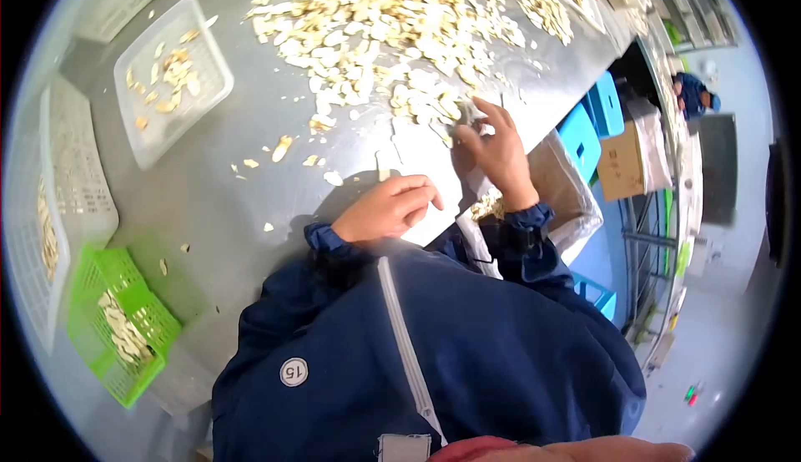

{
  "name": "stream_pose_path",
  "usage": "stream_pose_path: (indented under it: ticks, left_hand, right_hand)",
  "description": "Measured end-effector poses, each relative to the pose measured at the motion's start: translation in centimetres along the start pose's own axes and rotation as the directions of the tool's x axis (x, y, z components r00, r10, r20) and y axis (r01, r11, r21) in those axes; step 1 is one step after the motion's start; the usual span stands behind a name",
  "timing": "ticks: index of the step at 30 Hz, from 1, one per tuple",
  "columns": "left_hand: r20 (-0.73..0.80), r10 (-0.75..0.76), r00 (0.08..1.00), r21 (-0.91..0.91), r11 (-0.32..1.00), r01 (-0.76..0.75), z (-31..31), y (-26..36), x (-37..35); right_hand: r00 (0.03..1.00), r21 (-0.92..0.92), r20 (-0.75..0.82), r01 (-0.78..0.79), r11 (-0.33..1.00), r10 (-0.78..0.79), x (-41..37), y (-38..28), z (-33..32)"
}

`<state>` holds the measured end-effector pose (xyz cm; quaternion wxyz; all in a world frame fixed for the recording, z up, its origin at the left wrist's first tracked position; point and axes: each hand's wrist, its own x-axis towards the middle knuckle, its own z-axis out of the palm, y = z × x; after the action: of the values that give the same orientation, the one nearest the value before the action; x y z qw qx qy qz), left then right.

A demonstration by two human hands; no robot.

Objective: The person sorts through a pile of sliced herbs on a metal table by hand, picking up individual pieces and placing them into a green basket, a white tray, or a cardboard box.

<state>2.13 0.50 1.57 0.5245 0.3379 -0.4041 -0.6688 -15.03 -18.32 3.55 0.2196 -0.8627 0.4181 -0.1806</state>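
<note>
A broad heap of thin, pale dried slices (375, 20) lies spread over the metal table (242, 178). My right hand (501, 153) is at the heap's near right edge, thumb and forefinger apart above some slices; nothing clear shows between them. My left hand (388, 210) rests low over the table's near edge, fingers curled inward, so whatever they may hold is hidden. Bright glare covers the tabletop between the hands. Below my right wrist, an open lined box (571, 186) contains some of the slices.
At left stand a shallow white tray (225, 78) with a few slices, a white perforated basket (88, 161) and a green basket (163, 316) holding slices. Blue stools (580, 141), a cardboard box (622, 161) and metal racks are at right. Another person (691, 95) is far off.
</note>
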Motion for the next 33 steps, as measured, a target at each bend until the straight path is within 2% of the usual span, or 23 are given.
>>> stream_pose_path:
  ticks: [1,2,7,10,13,16,17,21,24,28,31,32,33]
  left_hand:
    - [-0.028,-0.117,0.993,-0.121,0.986,0.113,0.3,0.4,-0.2]
    - [-0.026,-0.128,0.991,-0.144,0.982,0.123,0.3,0.2,-0.2]
    - [-0.043,-0.176,0.983,-0.235,0.959,0.161,0.2,-0.1,-0.2]
    - [-0.042,-0.165,0.985,-0.230,0.961,0.152,0.1,-0.1,-0.1]
    - [-0.054,-0.162,0.985,-0.226,0.963,0.146,0.0,-0.5,0.0]
    - [-0.047,-0.164,0.985,-0.260,0.955,0.147,0.0,-0.5,-0.1]
    - [-0.043,-0.163,0.986,-0.250,0.957,0.147,0.0,-0.4,-0.1]
    - [-0.021,-0.155,0.988,-0.227,0.963,0.146,0.0,-0.7,-0.1]
    - [-0.028,-0.165,0.986,-0.243,0.958,0.153,-0.1,-0.7,-0.1]
    - [-0.043,-0.178,0.983,-0.233,0.959,0.163,0.0,-0.3,-0.1]
    - [-0.035,-0.057,0.998,-0.125,0.991,0.052,-0.1,-0.9,0.0]
    - [-0.044,-0.099,0.994,-0.169,0.981,0.090,0.0,-0.8,0.0]
    - [-0.052,-0.139,0.989,-0.213,0.969,0.125,0.1,-0.7,0.0]
  right_hand:
    - [0.981,-0.164,-0.017,0.188,0.968,-0.193,0.1,-0.1,0.3]
    - [0.976,-0.152,-0.064,0.199,0.968,-0.210,0.3,-0.7,0.7]
    - [0.995,-0.019,-0.027,0.092,0.996,-0.093,1.5,-1.5,1.3]
    - [0.997,-0.056,-0.039,0.066,0.996,-0.068,1.2,-0.3,1.2]
    - [0.997,0.063,0.072,-0.042,0.997,0.037,0.5,0.0,0.1]
    - [0.998,-0.039,-0.070,-0.009,0.999,0.006,0.3,-0.6,-0.3]
    - [0.999,-0.037,-0.051,0.009,0.999,-0.010,0.5,-1.1,-0.7]
    - [0.961,0.071,0.247,0.107,0.992,-0.121,0.7,-2.9,-1.4]
    - [0.936,0.029,0.258,0.241,0.970,-0.240,0.1,-3.4,-1.2]
    - [0.951,-0.028,0.197,0.251,0.968,-0.241,-0.7,-3.8,-0.1]
    - [0.947,-0.078,0.102,0.312,0.947,-0.303,-0.7,-4.1,0.4]
    - [0.943,-0.099,0.082,0.329,0.939,-0.322,-0.7,-4.0,0.3]
    - [0.959,-0.082,0.067,0.280,0.957,-0.275,-0.8,-4.1,0.2]
